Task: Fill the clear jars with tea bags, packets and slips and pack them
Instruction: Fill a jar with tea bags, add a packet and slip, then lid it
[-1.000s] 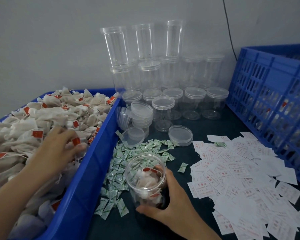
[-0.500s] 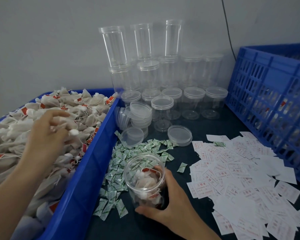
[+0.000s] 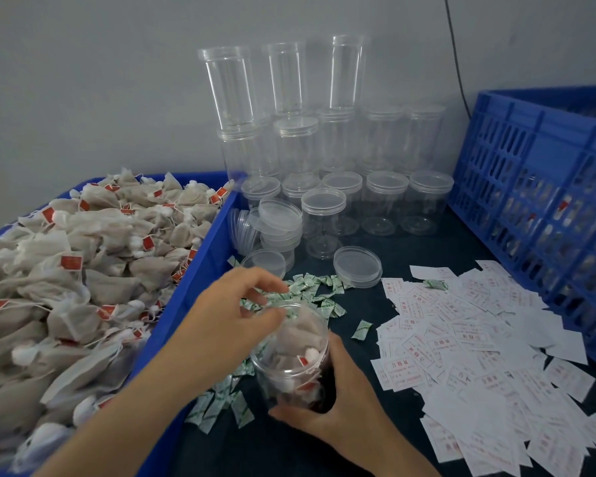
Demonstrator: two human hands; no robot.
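My right hand grips an open clear jar near the table's front, tilted slightly toward me. Several tea bags lie inside it. My left hand hovers at the jar's mouth, thumb and fingers pinching the top of a grey tea bag that hangs into the jar. A blue bin heaped with tea bags with red tags fills the left. Small green-and-white packets lie scattered behind and left of the jar. White slips with red print spread to the right.
Empty clear jars, some lidded and stacked, stand against the grey wall. Loose lids lie in front of them. A tall blue slotted crate with filled jars blocks the right side.
My left hand left the blue bin carrying a tea bag and moved right to the jar's mouth. The right hand kept its hold on the jar.
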